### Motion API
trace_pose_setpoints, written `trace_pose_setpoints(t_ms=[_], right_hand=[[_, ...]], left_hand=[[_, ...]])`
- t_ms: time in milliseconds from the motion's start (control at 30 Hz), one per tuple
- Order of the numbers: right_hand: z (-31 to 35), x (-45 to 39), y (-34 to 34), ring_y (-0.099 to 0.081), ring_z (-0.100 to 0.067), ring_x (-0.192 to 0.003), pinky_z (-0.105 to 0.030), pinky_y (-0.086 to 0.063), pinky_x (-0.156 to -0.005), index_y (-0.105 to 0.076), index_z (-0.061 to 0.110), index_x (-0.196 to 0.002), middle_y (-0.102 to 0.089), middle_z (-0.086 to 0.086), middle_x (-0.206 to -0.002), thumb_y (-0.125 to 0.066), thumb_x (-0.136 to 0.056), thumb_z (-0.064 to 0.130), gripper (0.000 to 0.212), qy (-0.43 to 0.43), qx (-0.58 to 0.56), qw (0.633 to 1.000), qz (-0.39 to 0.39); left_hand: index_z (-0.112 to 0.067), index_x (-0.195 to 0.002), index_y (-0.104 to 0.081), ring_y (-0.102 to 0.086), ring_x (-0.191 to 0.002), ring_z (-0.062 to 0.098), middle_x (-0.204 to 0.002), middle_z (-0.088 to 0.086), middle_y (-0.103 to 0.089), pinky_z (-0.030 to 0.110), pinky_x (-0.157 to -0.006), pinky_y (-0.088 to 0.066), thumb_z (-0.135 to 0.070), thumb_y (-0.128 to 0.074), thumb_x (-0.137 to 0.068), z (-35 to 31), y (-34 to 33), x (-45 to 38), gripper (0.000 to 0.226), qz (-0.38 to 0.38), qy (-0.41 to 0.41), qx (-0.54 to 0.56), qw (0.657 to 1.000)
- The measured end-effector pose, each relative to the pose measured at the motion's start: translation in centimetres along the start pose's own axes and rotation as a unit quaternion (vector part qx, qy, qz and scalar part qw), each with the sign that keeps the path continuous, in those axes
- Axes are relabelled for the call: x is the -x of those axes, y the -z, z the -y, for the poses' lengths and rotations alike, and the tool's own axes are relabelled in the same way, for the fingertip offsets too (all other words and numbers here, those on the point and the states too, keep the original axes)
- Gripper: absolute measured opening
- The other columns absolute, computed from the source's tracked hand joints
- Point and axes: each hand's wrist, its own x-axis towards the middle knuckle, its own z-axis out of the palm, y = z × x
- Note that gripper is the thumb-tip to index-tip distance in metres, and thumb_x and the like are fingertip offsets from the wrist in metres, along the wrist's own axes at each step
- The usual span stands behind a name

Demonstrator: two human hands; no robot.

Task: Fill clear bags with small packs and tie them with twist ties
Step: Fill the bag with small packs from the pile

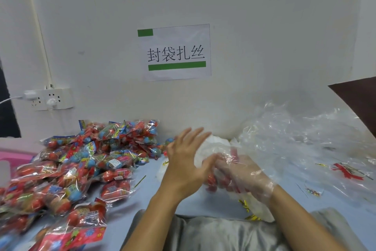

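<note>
My right hand (242, 175) is inside a clear bag (215, 149) up to the wrist, its fingers curled over red small packs (213, 182) in the bag. My left hand (187, 161) is beside the bag's mouth, fingers straight and spread, thumb touching the plastic. A big pile of red and blue small packs (81, 159) covers the table's left side. Yellow twist ties (246, 206) lie near the table's front edge under my right wrist, and a single green twist tie (140, 181) lies beside the pile.
A heap of loose clear bags (295, 138) fills the right side of the light blue table (146, 195). A pink bin (12, 155) stands at the far left. A white wall with a paper sign (175, 53) and a power socket (50, 99) closes the back.
</note>
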Motion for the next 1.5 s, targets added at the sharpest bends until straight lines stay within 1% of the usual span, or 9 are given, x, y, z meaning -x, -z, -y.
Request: trace_pose_setpoints(t_ms=[267,367,433,533,667,900,1300,1400,1500], right_hand=[[0.0,0.3,-0.7,-0.058,-0.005,-0.050,-0.014,-0.044,-0.041,-0.061,0.015,-0.082,-0.060,0.009,-0.077,-0.066,-0.089,0.054,0.040,-0.085,0.048,0.995,0.000],[0.1,-0.2,-0.7,-0.064,-0.022,-0.077,-0.036,-0.057,-0.078,-0.064,0.015,-0.090,-0.069,-0.010,-0.096,-0.064,-0.090,0.051,0.036,-0.080,0.134,0.987,-0.028],[0.1,-0.2,-0.8,-0.060,-0.025,-0.074,-0.037,-0.054,-0.072,-0.063,0.014,-0.090,-0.063,-0.010,-0.084,-0.062,-0.090,0.049,0.035,-0.077,0.133,0.987,-0.046],[0.3,-0.1,-0.5,-0.056,-0.015,-0.054,-0.019,-0.043,-0.048,-0.065,0.011,-0.079,-0.060,0.000,-0.064,-0.060,-0.094,0.049,0.042,-0.060,0.117,0.990,-0.059],[1.9,0.6,-0.6,-0.062,-0.011,-0.053,-0.028,-0.051,-0.058,-0.068,0.014,-0.069,-0.067,-0.001,-0.061,-0.054,-0.098,0.034,0.037,-0.037,0.068,0.996,-0.033],[2.1,0.3,-0.9,-0.048,-0.009,-0.058,-0.020,-0.031,-0.046,-0.051,0.017,-0.070,-0.054,0.002,-0.070,-0.044,-0.102,0.052,0.048,-0.005,0.326,0.939,-0.106],[3.6,1.6,-1.2,-0.040,-0.012,-0.056,-0.022,-0.028,-0.046,-0.037,0.016,-0.066,-0.046,0.000,-0.069,-0.044,-0.104,0.029,0.040,0.180,0.374,0.896,-0.160],[4.3,1.8,-1.0,-0.059,-0.023,-0.062,-0.039,-0.049,-0.060,-0.054,0.006,-0.065,-0.067,-0.011,-0.074,-0.046,-0.101,0.020,0.039,0.299,0.287,0.887,-0.204],[4.7,2.1,-0.1,-0.066,-0.013,-0.069,-0.018,-0.053,-0.061,-0.069,0.010,-0.074,-0.069,0.004,-0.074,-0.050,-0.093,0.018,0.028,0.423,0.186,0.839,-0.288]], left_hand=[[-0.016,-0.091,-0.078,-0.061,-0.097,0.001,-0.091,-0.023,-0.068,0.034,-0.091,-0.047,-0.016,-0.072,-0.090,-0.5,-0.3,-0.1,0.007,-0.094,0.043,0.123,0.987],[-0.016,-0.092,-0.078,-0.066,-0.095,0.008,-0.093,-0.025,-0.067,0.039,-0.089,-0.052,-0.015,-0.070,-0.091,-1.2,0.0,-0.3,0.008,-0.141,0.045,0.151,0.977],[-0.017,-0.093,-0.077,-0.067,-0.098,0.012,-0.096,-0.019,-0.070,0.043,-0.092,-0.050,-0.016,-0.069,-0.092,-1.1,0.0,-0.3,0.008,-0.140,0.063,0.155,0.976],[-0.017,-0.095,-0.077,-0.066,-0.096,0.007,-0.095,-0.012,-0.073,0.026,-0.088,-0.050,-0.016,-0.069,-0.092,-0.7,0.0,-0.2,0.008,-0.148,0.083,0.152,0.974],[-0.017,-0.094,-0.076,-0.065,-0.090,0.006,-0.090,-0.011,-0.073,0.015,-0.081,-0.047,-0.015,-0.067,-0.094,-0.1,0.1,-0.2,0.009,-0.166,0.106,0.138,0.971],[-0.014,-0.093,-0.075,-0.065,-0.085,0.011,-0.088,-0.008,-0.072,0.009,-0.077,-0.044,-0.014,-0.066,-0.094,0.0,0.0,-0.2,0.009,-0.175,0.084,0.101,0.976],[-0.013,-0.089,-0.073,-0.064,-0.079,0.018,-0.083,-0.007,-0.071,0.032,-0.072,-0.049,-0.016,-0.063,-0.097,0.9,-0.1,-0.1,0.013,-0.202,0.108,0.071,0.971],[-0.013,-0.088,-0.071,-0.063,-0.078,0.020,-0.080,-0.006,-0.070,0.034,-0.071,-0.048,-0.015,-0.061,-0.098,1.2,0.0,-0.1,0.014,-0.221,0.123,0.066,0.965],[-0.014,-0.088,-0.070,-0.063,-0.077,0.022,-0.079,-0.004,-0.069,0.036,-0.070,-0.048,-0.017,-0.060,-0.098,1.5,0.2,-0.1,0.014,-0.236,0.142,0.064,0.959]])
